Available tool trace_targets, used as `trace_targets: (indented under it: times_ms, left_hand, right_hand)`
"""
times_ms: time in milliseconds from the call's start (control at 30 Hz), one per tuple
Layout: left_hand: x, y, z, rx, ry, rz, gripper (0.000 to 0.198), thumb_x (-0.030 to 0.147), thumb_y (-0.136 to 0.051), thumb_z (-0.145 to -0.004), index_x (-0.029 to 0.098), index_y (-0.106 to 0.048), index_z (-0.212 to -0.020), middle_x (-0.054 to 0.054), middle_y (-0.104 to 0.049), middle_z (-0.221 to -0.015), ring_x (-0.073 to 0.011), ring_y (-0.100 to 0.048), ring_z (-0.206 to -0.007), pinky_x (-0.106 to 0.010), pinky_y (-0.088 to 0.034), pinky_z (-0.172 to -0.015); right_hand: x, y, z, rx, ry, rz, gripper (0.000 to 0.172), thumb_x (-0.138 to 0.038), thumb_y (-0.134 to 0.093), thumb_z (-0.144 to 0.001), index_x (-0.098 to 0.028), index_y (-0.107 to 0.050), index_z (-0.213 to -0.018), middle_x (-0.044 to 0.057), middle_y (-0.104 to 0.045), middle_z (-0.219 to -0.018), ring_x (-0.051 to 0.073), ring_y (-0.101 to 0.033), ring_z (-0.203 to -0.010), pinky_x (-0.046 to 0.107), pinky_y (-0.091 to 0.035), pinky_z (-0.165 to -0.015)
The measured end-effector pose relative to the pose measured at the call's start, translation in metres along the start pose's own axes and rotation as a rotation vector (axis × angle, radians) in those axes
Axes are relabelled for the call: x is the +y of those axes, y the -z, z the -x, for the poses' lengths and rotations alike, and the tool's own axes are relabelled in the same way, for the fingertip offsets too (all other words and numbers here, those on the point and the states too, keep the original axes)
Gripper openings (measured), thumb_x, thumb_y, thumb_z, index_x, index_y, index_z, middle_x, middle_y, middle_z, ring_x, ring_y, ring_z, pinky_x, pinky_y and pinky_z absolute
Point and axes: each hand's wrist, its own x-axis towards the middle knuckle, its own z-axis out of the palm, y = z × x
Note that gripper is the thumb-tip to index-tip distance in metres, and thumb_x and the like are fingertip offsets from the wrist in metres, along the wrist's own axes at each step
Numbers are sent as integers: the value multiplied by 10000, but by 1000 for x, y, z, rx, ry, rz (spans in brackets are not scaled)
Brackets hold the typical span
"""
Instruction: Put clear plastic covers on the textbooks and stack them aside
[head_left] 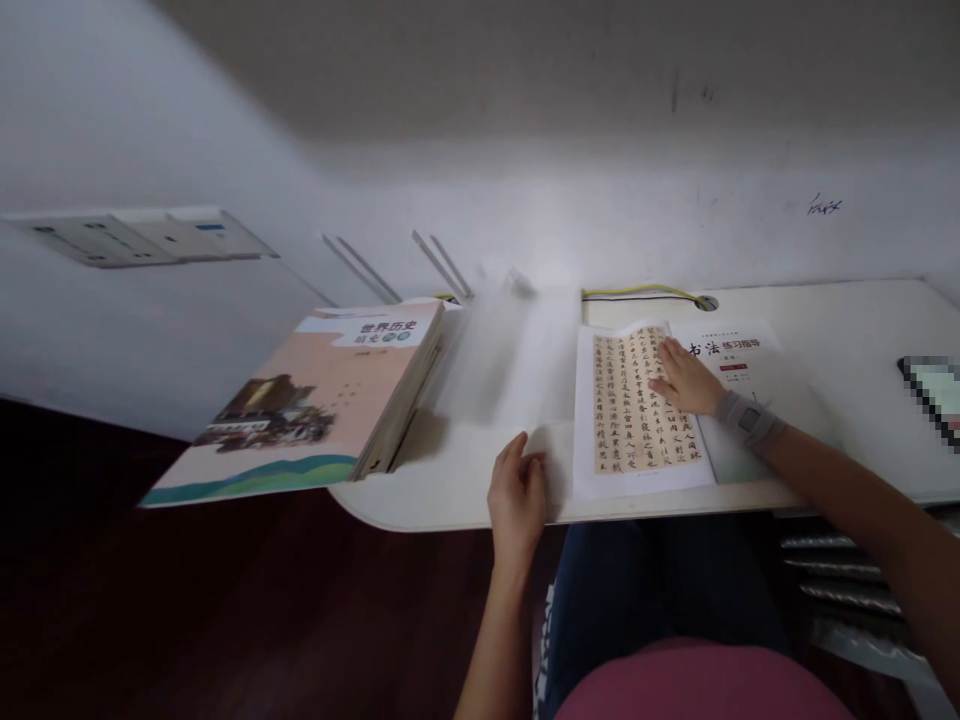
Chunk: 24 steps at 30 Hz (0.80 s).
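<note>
My right hand point(686, 378) lies flat on a sheet of brush calligraphy point(637, 420), fingers spread and a grey band on the wrist. The sheet overlaps the left side of a calligraphy practice booklet point(739, 365), whose cover is partly hidden by my hand and forearm. My left hand point(517, 492) is at the front edge of the white desk point(450, 495), left of the sheet. Its fingers are loosely bent, the thumb stands a little apart, and nothing shows between them.
A thick stack of books, a world history book point(300, 400) on top, juts past the desk's left end. A phone-like device point(934, 395), partly pixelated, lies at the right. A yellow cable point(645, 290) runs along the wall into a desk hole. A socket panel point(150, 238) is on the left wall.
</note>
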Motion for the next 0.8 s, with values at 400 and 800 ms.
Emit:
trace_targets:
  times_ms: [400,800]
  left_hand:
    - [1,3,-1,-41,138,74,439,321,-533,-800,206,-533,-1223,-91,-603,-1189,-176,-641,-874,-355,-495,-883]
    - [2,3,-2,-59,109,46,429,302,-539,-797,203,-544,-1214,-88,-600,-1200,-192,-616,-955,-358,-472,-913]
  right_hand:
    - [-33,3,25,-9,-121,40,796,-644,-217,-883,-65,-285,-1426,181,-191,-1512,356,-113,-1390,522,-237,-1093]
    - [-110,10,116,-42,126,19,847,-610,-346,-880,-151,44,-1476,131,-105,-1536,272,-44,-1408,499,-198,-1122]
